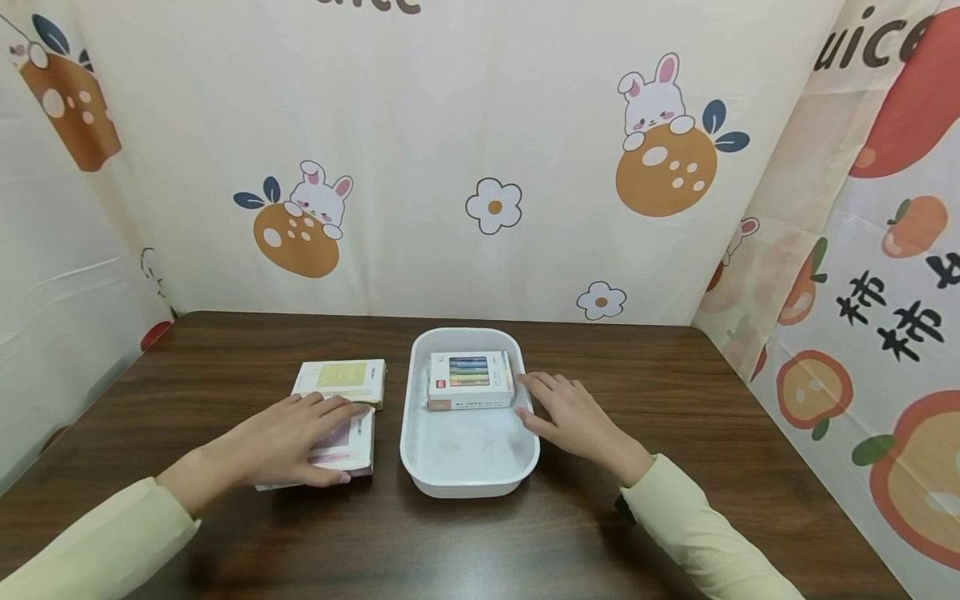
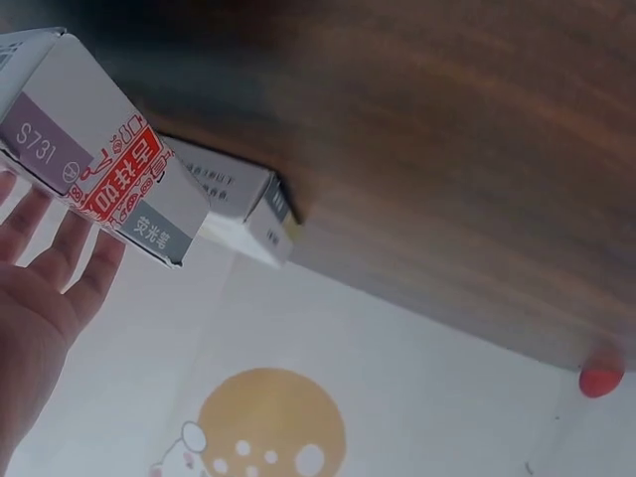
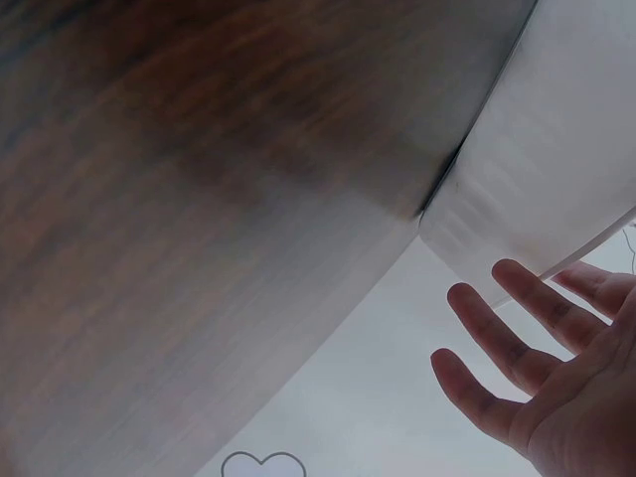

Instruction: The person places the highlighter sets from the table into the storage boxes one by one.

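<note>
My left hand (image 1: 288, 437) lies over a white highlighter box (image 1: 357, 446) with a purple window, left of the tray. Its thumb is at the near edge and its straight fingers reach across the top. In the left wrist view that box's end (image 2: 109, 164) shows "S731" beside the fingers. A second white box (image 1: 352, 379) with a yellow-green window sits just behind it. The white tray (image 1: 465, 458) holds a white box of coloured pens or pencils (image 1: 471, 382) in its far half. My right hand (image 1: 576, 418), fingers spread, has its fingertips at the tray's right rim, holding nothing.
Everything stands on a dark wood-grain table (image 1: 637, 533). A printed curtain (image 1: 420, 150) with rabbits and oranges hangs behind the far edge. Another fruit-patterned curtain (image 1: 847, 275) closes off the right side.
</note>
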The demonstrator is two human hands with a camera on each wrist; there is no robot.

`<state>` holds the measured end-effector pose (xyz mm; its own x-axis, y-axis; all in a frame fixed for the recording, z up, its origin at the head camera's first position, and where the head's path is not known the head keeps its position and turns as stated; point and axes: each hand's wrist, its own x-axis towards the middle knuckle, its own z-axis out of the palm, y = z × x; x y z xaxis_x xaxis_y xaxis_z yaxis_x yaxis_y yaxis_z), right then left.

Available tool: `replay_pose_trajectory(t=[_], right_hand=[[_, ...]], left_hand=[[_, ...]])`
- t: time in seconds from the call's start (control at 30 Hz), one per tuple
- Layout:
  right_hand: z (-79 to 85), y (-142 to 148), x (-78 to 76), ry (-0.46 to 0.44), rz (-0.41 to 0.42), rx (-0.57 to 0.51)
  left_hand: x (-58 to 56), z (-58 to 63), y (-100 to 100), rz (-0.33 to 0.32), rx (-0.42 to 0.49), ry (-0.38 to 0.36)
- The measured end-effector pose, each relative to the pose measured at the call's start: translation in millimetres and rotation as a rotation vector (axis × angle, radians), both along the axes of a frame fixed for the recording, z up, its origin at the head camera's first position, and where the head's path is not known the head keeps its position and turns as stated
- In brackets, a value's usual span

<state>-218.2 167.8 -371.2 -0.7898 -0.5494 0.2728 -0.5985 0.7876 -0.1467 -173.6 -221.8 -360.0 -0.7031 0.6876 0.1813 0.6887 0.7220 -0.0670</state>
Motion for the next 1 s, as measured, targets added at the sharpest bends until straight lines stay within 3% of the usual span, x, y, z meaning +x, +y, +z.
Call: replay_pose_trajectory(t=[0.57, 0.77, 1.0], right_hand=[[2.1, -0.5, 2.1, -0.01, -0.006, -0.001], [1.0, -0.7, 1.5, -0.008, -0.002, -0.002], [-0.1, -0.5, 0.6, 0.01, 0.0, 0.001]], left_hand=[[-6.4, 36.3, 11.8, 0.024, -0.048, -0.006], [-9.3, 44.4, 19.2, -0.003, -0.038, 0.033], [-11.9, 50.0, 34.9, -0.009, -0.029, -0.004]])
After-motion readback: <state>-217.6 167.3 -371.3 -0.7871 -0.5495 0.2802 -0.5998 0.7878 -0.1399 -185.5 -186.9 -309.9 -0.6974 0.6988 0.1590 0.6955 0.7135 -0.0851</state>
